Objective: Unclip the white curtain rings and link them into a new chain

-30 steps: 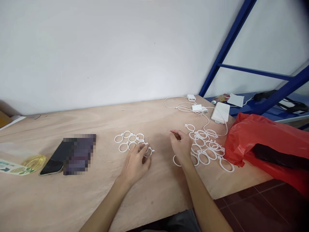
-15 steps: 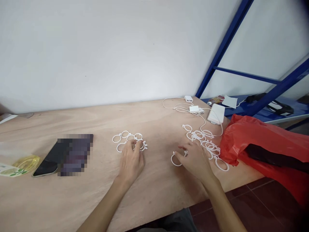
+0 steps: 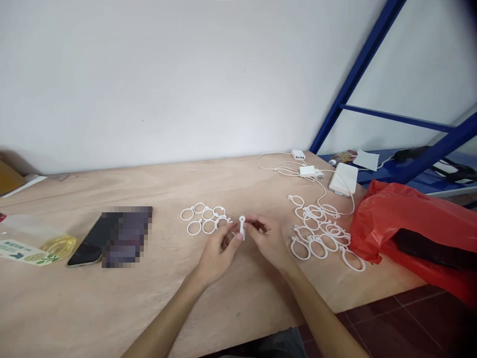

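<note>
A white plastic curtain ring (image 3: 242,226) with a small eyelet is held edge-on above the middle of the table. My left hand (image 3: 219,254) pinches it between thumb and fingers from the left. From the other side, the thumb and fingertips of my right hand (image 3: 270,243) close on it near the eyelet. Just beyond my left hand lies a loose group of similar white rings (image 3: 194,234), flat on the wood. A larger, partly overlapping pile of white rings (image 3: 301,258) spreads out to the right of my right hand.
On the wooden table (image 3: 149,308), a phone (image 3: 87,243) and a clear bag with a yellow coil (image 3: 61,247) lie at left. White cables with an adapter (image 3: 307,171) and a white box (image 3: 343,179) are back right. A red plastic bag (image 3: 406,204) covers the right edge beside a blue frame (image 3: 357,74).
My hands have come together in the middle; my left hand left the ring group and now grips a ring with my right. The view has turned slightly left.
</note>
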